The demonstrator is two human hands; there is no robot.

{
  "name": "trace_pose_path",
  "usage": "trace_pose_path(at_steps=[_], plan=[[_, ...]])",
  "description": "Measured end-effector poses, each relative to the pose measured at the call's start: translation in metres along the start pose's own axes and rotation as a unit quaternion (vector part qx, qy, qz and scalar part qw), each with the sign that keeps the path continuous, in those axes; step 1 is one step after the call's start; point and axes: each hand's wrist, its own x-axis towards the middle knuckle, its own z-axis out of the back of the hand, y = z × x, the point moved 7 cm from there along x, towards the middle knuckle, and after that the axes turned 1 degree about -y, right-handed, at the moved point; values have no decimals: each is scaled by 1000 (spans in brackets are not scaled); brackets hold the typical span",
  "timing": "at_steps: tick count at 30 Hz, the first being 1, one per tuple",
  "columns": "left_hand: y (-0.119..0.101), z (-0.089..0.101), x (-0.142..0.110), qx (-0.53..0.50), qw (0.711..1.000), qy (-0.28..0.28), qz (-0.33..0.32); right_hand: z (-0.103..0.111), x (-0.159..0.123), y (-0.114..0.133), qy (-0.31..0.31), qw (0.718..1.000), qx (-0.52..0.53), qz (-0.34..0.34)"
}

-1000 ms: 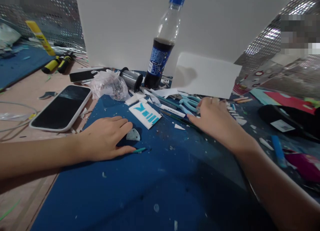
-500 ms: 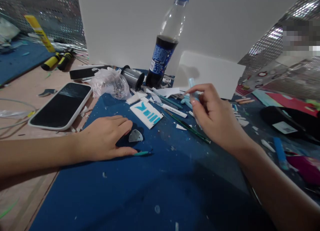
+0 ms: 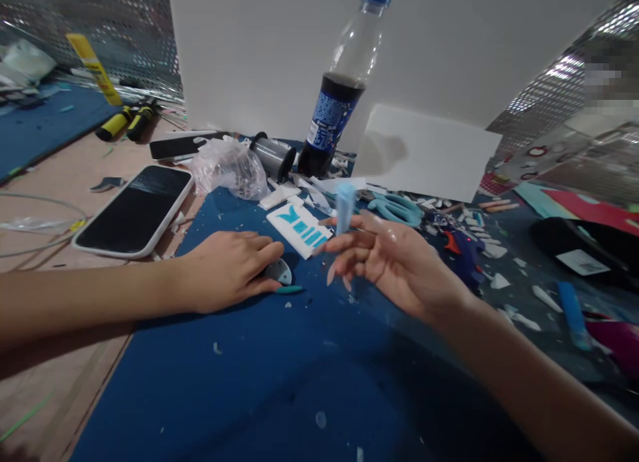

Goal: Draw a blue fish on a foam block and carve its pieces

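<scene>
On the near side of the drink bottle [image 3: 335, 96]: hand positions and surroundings

Landmark: the bottle, blue-capped and partly filled with dark liquid, leaning slightly in view. All places are given from it.

Right hand [image 3: 399, 262]: nearer than the bottle and to its right, lifted above the blue mat [image 3: 239, 382], palm partly turned up. Fingers bent and drawn in around a light-blue tube [image 3: 344, 206], which sticks up from the fingertips directly in front of the bottle's base (blurred; exact finger contact unclear).

Left hand [image 3: 234, 272]: nearer than the bottle and to its left, lying on the mat, fingers bent and close together, thumb extended. Grey half-disc [image 3: 280, 271] lies at the gap between index finger and thumb, partly covered; cannot tell whether it is pinched or only touched. Teal sliver [image 3: 288, 289] at the thumb tip (nail or loose piece, not resolvable).

Between the bottle and the hands: white card [image 3: 299, 228] with blue markings, flat on the mat.

Right of the bottle, nearer: scissors [image 3: 398, 210] with light-blue handles. Farther right, beyond these: dark-blue tool [image 3: 468, 257] with a red-orange part (probably a glue gun) among white scraps.

Left of the bottle, in order outward: spool [image 3: 273, 157] just beside it, clear plastic bag [image 3: 232, 169], then smartphone [image 3: 137, 212], screen dark, set nearer than the bottle. Behind the bottle: upright white board [image 3: 274, 56].
</scene>
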Motion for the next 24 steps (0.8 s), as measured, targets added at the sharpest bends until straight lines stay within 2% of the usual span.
trace_pose_path(at_steps=[2, 4, 5, 7, 8, 10, 11, 13, 15, 17, 19, 22, 24], plan=[[-1, 0, 0, -1, 1000, 0, -12, 4, -2, -1, -29, 997, -74, 14], [-1, -1, 0, -1, 1000, -2, -22, 9, -4, 7, -61, 969, -226, 86], [-1, -1, 0, -2, 1000, -3, -25, 10, -6, 14, -75, 940, -304, 134], [-1, 0, -1, -5, 1000, -7, -30, 16, -8, 26, -106, 861, -448, 217], [-1, 0, -2, -8, 999, -10, -32, 23, -8, 28, -123, 838, -481, 227], [-2, 1, -4, -14, 999, -18, -33, 34, -3, 31, -125, 736, -621, 237], [-2, 1, -4, -17, 999, -23, -32, 41, 1, 29, -111, 699, -670, 223], [-1, 1, -6, -19, 999, -33, -28, 58, 9, 24, -89, 644, -737, 188], [-1, 1, -7, -19, 999, -42, -25, 71, 14, 18, -62, 629, -759, 156], [0, 1, -8, -19, 998, -50, -24, 80, 17, 14, -58, 631, -761, 137], [-1, 1, -9, -23, 998, -53, -25, 83, 17, 14, -81, 638, -753, 140], [-2, 1, -11, -31, 998, -52, -28, 81, 18, 16, -135, 661, -717, 175], [-2, 1, -11, -37, 997, -54, -32, 78, 21, 14, -145, 684, -689, 187]])
